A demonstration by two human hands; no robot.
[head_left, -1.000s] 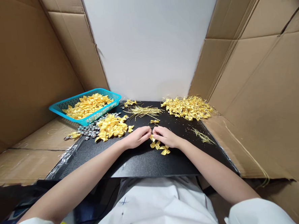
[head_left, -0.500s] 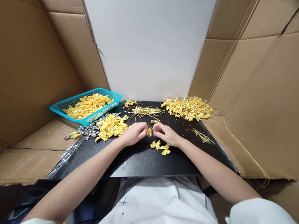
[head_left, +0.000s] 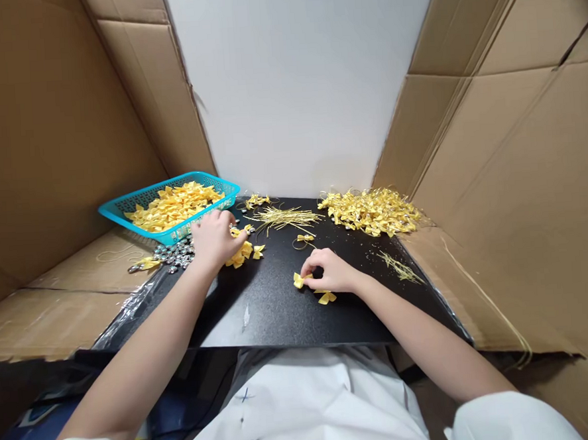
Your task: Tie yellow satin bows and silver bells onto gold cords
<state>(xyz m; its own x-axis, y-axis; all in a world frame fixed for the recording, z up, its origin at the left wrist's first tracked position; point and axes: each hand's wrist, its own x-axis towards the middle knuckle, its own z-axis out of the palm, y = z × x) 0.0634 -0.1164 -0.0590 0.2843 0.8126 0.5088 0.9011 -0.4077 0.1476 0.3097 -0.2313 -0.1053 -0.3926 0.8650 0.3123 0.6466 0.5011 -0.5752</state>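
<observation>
Head view: your right hand (head_left: 333, 271) pinches a yellow bow (head_left: 298, 281) between its closed fingers (head_left: 318, 283) at the black worktop (head_left: 270, 314), near a second bow (head_left: 327, 298); your left hand (head_left: 213, 239), fingers parted, reaches over a bow pile (head_left: 239, 256).

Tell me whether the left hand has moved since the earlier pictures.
Yes: the left hand has moved leftward and forward, closer to the turquoise plastic basket, now over the pile of yellow bows.
</observation>
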